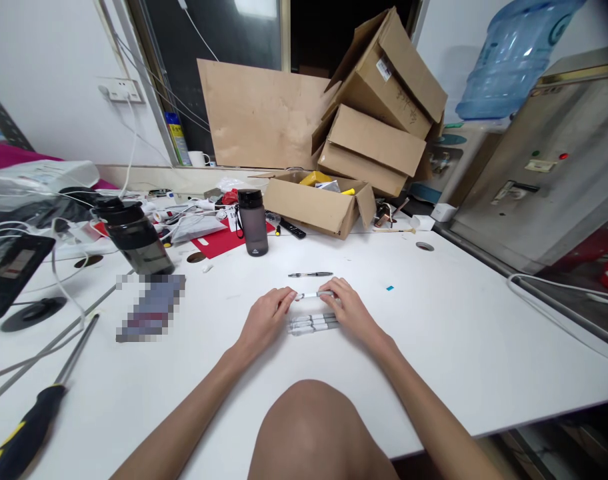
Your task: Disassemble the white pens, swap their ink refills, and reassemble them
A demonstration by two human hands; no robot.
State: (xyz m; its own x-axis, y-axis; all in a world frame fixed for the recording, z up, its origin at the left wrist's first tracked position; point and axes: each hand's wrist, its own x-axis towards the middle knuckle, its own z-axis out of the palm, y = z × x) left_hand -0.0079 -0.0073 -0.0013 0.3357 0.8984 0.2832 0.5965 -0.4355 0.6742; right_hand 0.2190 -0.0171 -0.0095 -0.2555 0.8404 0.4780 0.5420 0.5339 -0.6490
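A white and grey pen (311,295) lies crosswise between my hands. My left hand (269,315) pinches its left end, and my right hand (351,308) has its fingers closed on the right end. Just beyond it, a dark pen (311,274) rests on the white table (474,333), touched by neither hand. Nearer to me, several clear and grey pens (313,324) lie side by side in a small group, their right ends close to my right hand.
A dark bottle (254,223) stands behind the pens, with an open cardboard box (314,203) behind it. To the left are another bottle (137,237), a screwdriver (44,407) and cables. A small blue piece (390,288) lies to the right. My knee (311,427) rises at the front.
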